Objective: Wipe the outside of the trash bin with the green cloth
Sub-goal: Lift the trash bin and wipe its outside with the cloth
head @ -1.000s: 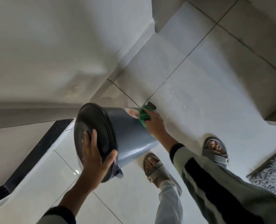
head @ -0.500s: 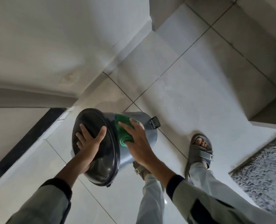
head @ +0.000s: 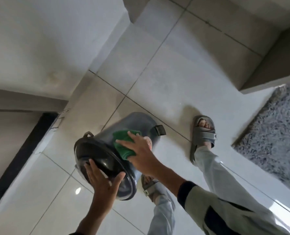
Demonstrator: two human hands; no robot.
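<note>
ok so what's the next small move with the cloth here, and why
Probably slide the green cloth down the grey side toward the pedal. The right hand presses it flat just below the lid, while the left hand steadies the tilted trash bin, so the lower wall lies exposed ahead.

right hand [head: 141,154] pressing green cloth [head: 123,145], tilted bin [head: 132,126]
</note>
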